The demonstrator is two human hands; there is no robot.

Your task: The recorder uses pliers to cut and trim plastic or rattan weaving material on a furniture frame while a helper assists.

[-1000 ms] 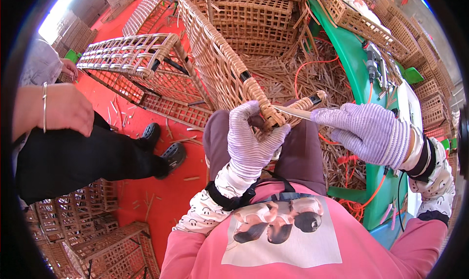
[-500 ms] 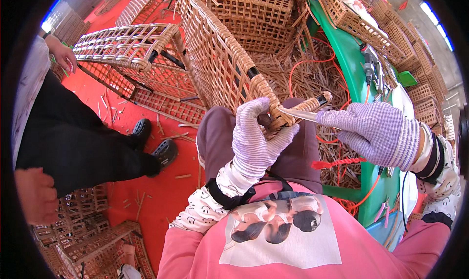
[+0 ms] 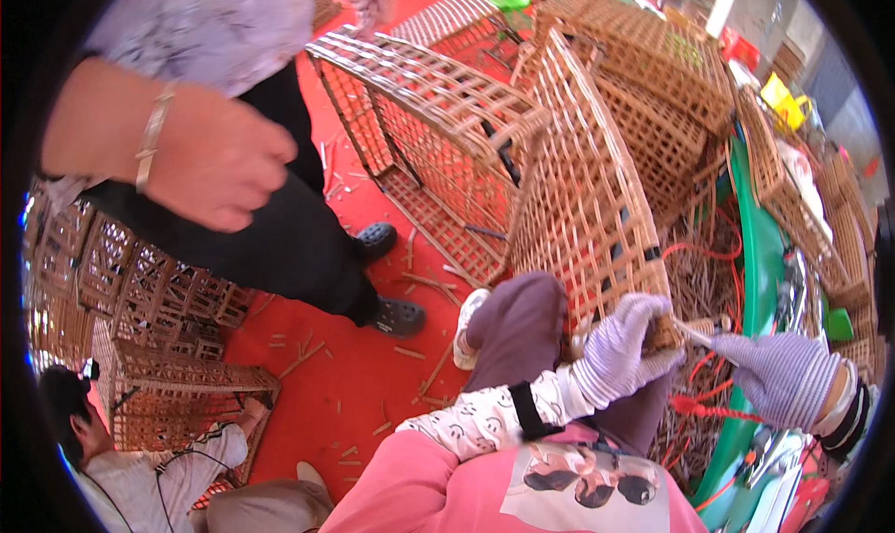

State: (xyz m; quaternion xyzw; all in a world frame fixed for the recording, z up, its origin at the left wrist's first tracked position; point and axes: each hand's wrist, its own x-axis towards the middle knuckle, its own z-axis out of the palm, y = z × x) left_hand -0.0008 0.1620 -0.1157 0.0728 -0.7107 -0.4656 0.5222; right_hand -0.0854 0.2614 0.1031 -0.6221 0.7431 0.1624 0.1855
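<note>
A large woven rattan frame point(image 3: 597, 197) rises in front of my knees, its near corner at my hands. In a striped knit glove, my left hand point(image 3: 623, 346) grips that corner, fingers wrapped round it. My right hand point(image 3: 788, 379), gloved alike, is closed on a knife. The knife's pale blade point(image 3: 695, 334) points left and meets the corner beside my left thumb and fingers. My right fist covers the handle.
A person's bare hand point(image 3: 210, 160) hangs at the upper left; another person sits by a woven frame point(image 3: 186, 374) at lower left. Stacked rattan frames point(image 3: 643, 76) stand behind. A green table point(image 3: 760, 225) with tools borders my right. Cane scraps litter the red floor point(image 3: 364, 393).
The view has swung left, so my hands and the frame appear farther right. The standing person's arm now looms larger, and the seated person shows more. Both my hands keep their holds.
</note>
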